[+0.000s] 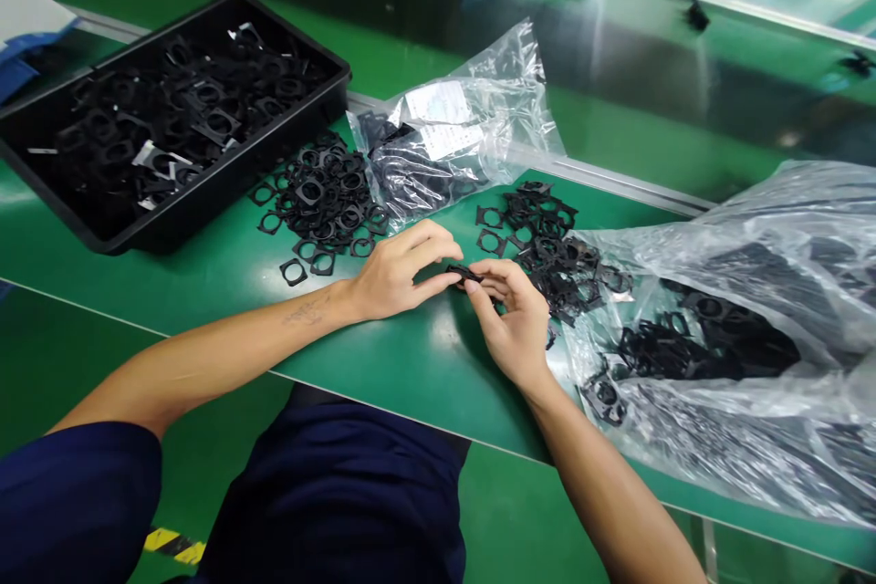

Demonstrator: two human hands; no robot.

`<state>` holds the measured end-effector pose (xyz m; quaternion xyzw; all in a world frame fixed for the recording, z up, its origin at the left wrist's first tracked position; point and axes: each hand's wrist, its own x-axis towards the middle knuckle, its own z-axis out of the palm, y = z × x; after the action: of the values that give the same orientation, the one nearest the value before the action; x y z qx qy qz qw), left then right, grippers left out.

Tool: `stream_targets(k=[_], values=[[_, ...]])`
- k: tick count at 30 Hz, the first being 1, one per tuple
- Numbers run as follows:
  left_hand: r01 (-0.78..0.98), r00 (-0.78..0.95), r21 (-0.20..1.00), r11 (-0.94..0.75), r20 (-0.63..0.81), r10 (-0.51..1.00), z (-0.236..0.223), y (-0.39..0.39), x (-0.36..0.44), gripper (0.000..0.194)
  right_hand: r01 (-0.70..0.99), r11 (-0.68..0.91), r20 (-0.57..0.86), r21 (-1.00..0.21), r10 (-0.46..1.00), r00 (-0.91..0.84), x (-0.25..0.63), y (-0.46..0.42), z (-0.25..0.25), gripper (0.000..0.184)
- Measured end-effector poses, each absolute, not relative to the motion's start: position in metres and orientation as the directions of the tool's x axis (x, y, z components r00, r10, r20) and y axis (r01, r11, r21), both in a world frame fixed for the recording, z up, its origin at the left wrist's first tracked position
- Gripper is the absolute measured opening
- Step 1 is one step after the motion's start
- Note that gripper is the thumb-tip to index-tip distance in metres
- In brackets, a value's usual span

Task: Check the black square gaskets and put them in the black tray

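Left hand: fingers half curled, tips touching one end of a small black plastic frame.
Right hand: thumb and fingers pinched on that frame, close beside the left hand.
Held frame: centre of the picture, above a green workbench.
Loose frames: one pile left of the hands, another pile just right.
Upper left: black tray heaped with frames.
Plastic bags: one upper centre, a larger one at right, both holding frames.

I can make out one small black plastic frame piece, turned nearly edge-on, pinched between my left hand and right hand.
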<state>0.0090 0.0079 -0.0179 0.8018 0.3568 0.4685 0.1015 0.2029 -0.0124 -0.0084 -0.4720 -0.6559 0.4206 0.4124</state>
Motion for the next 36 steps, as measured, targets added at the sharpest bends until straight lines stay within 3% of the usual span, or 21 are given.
stream_targets(k=[10, 20, 30, 36], values=[[0.387, 0.314, 0.596, -0.704, 0.633, 0.708, -0.019, 0.009, 0.009, 0.01, 0.228, 0.194, 0.161, -0.954, 0.975, -0.155, 0.202, -0.012, -0.006, 0.018], [0.36, 0.329, 0.541, -0.76, 0.688, 0.646, -0.014, 0.009, 0.01, 0.009, 0.084, 0.133, 0.116, -0.988, 0.977, -0.178, 0.204, -0.008, -0.003, 0.024], [0.405, 0.303, 0.565, -0.719, 0.659, 0.689, -0.018, 0.008, 0.01, 0.012, 0.027, -0.014, -0.019, -1.0, 0.984, -0.174, 0.205, -0.003, -0.003, 0.031], [0.352, 0.318, 0.54, -0.765, 0.7, 0.64, -0.021, 0.009, 0.01, 0.017, -0.071, -0.14, -0.127, -0.988, 0.977, -0.169, 0.203, -0.003, 0.003, 0.036]])
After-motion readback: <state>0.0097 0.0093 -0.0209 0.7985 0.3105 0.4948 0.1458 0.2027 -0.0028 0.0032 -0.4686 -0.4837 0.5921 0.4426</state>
